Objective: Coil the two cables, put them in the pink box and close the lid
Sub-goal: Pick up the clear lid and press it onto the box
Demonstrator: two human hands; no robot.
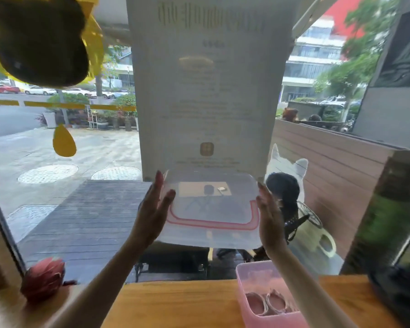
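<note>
I hold the clear lid (211, 209), with its pink seal ring, up in the air in front of the window. My left hand (154, 209) presses its left edge and my right hand (269, 221) its right edge, fingers stretched flat. The pink box (265, 297) stands open on the wooden counter (175, 304) below my right forearm. Two coiled cables (268, 304) lie side by side on its bottom.
A window pane with a large paper notice (206, 91) rises right behind the counter. A red folded ornament (44, 278) sits at the counter's left end. A dark bottle and dark objects (393, 233) stand at the right.
</note>
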